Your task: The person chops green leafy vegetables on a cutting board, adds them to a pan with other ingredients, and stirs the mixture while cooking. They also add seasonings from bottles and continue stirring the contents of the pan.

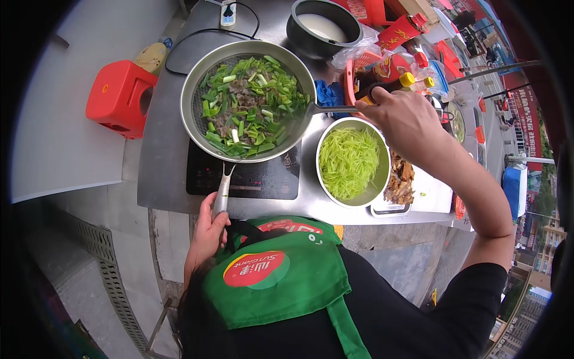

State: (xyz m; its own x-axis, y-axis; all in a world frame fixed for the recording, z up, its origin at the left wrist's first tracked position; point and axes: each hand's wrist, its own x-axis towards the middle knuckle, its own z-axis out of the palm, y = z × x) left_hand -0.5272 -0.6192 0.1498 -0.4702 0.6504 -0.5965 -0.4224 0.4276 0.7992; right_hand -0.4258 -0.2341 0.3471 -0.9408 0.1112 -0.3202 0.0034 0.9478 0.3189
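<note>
My left hand (pixel 210 229) grips the metal handle of a frying pan (pixel 186 114) that sits over a black induction cooktop (pixel 287 179). Chopped green onions and slices of dark meat (pixel 244 98) fill the pan. My right hand (pixel 394 112) is closed around the end of a metal utensil handle (pixel 336 109); the utensil's head lies in the pan, mostly hidden by the food. Below this handle, a pale bowl (pixel 320 179) holds shredded light green vegetable (pixel 350 164).
A dark pot (pixel 300 40) of whitish liquid stands behind the pan. A red basket (pixel 350 85) of bottles and a blue cloth (pixel 329 93) are beyond the bowl. Brown cooked meat (pixel 400 179) lies right of it. A power strip (pixel 228 15) with a black cable and a red stool (pixel 119 98) are left.
</note>
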